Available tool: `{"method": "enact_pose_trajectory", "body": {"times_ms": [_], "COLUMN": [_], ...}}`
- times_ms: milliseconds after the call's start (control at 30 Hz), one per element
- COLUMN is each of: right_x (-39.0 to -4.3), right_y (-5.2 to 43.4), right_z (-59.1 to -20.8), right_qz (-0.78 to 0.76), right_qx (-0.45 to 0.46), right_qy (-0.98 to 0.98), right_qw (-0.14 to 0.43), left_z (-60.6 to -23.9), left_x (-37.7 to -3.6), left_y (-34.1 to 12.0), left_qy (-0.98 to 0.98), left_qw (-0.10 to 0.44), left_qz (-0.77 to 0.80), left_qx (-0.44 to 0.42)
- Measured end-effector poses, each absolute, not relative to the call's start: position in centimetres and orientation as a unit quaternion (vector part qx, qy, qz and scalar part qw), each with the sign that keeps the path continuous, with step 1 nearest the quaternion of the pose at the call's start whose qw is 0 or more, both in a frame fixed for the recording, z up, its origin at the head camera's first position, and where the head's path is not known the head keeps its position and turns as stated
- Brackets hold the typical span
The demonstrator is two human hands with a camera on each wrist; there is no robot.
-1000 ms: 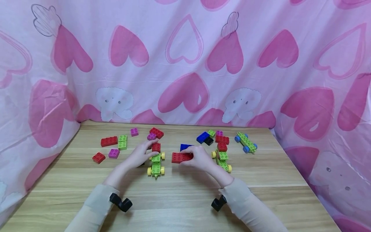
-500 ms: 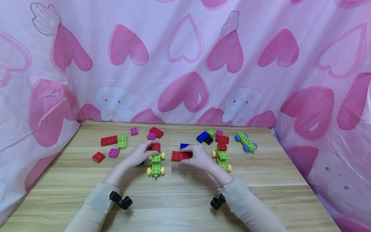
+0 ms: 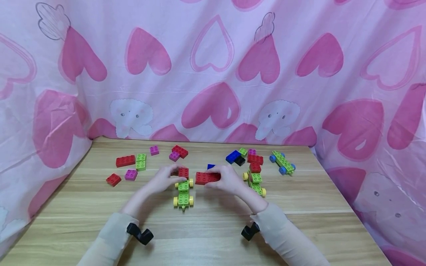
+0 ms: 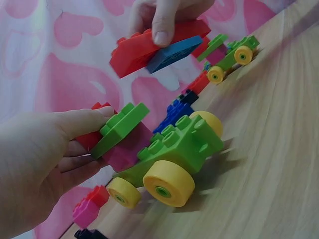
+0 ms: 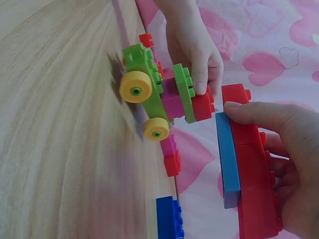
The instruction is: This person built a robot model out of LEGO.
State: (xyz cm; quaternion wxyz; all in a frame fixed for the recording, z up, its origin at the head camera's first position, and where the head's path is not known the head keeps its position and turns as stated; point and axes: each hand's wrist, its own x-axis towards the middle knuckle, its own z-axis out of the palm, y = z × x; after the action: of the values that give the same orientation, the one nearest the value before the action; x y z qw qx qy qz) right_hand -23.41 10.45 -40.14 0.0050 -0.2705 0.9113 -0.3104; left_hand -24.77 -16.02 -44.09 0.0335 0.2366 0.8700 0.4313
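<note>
My left hand [image 3: 163, 180] grips the top of a toy car [image 4: 164, 149] with a green base and yellow wheels. A magenta brick [image 4: 127, 149] stands on that base, topped by a green brick [image 5: 184, 89] and a red brick [image 5: 203, 106]. Whether the wheels touch the table I cannot tell. To its right, my right hand [image 3: 229, 181] pinches a bar of red bricks [image 5: 251, 164] with a blue brick [image 5: 228, 162] fixed underneath, held above the table. The bar's left end is close to the car's red brick, with a gap between them. My palm hides part of the bar.
A second yellow-wheeled car [image 3: 256, 183] stands right of my right hand, a blue-wheeled one [image 3: 282, 162] beyond it. Blue bricks [image 3: 233, 157] lie at the back. Leftward are a long red brick [image 3: 125, 161], green bricks [image 3: 141, 162] and a magenta brick [image 3: 131, 174].
My left hand has brought the car slightly right and nearer to me. My right hand has shifted a little left with the red bar, so the gap between them is smaller.
</note>
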Motion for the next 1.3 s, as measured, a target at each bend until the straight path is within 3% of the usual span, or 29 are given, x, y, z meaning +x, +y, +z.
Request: {"method": "enact_pose_trajectory", "body": {"times_ms": [633,1300], "right_x": [-22.7,-22.1], "right_y": [10.2,9.5], "right_z": [-38.7,-39.2], "right_qz": [-0.319,-0.287], "right_qx": [-0.289,-0.304], "right_qy": [0.903,0.908], "right_qw": [0.006,0.036], "left_z": [-43.8,-44.4], "left_x": [-22.8,-22.4], "left_y": [-13.0,-12.5], "left_qy": [0.843,0.837], "left_qw": [0.115,0.107], "left_qz": [0.467,0.454], "left_qx": [0.239,0.286]}}
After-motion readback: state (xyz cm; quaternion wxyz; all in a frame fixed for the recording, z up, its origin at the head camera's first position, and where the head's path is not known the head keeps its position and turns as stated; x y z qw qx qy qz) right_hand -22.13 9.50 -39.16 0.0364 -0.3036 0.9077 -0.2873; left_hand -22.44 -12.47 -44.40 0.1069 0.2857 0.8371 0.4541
